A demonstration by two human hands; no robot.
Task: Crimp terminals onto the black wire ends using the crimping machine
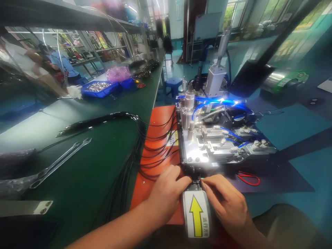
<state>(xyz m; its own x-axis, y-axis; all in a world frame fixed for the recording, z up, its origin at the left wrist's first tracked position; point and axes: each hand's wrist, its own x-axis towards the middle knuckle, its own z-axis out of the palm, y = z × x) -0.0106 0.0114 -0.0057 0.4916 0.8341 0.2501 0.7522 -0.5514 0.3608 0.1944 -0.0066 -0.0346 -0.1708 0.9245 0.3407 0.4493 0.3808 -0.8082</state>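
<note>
Holds the left hand curled, thumb and forefinger pinched together on the cable end, and brings the right hand in from the other side, fingertips closed on the same spot, so that both sets of fingers meet, almost touching, just past the top of the arrow plate. Finds the cable end straight ahead of the fingertips, right at the front edge of the machine, with small coloured strands just showing between the fingers; too small to tell more. Lies lengthwise away from the body, in line with the yellow arrow, pointing toward the machine's lit bed. Sits about equally near to both hands, neither clearly closer. Seems to trail off leftward under the left palm toward the bundle of black cables looped over the orange mat and onto the green bench. Shows blue air hoses arching over the machine's cylinders, a red wire loop just right of the hands beside the machine's base, and two wrenches well apart to the left on the bench. Farther back, shows a blue tray of small metal parts with a co-worker's white-gloved hand just beside it.
</note>
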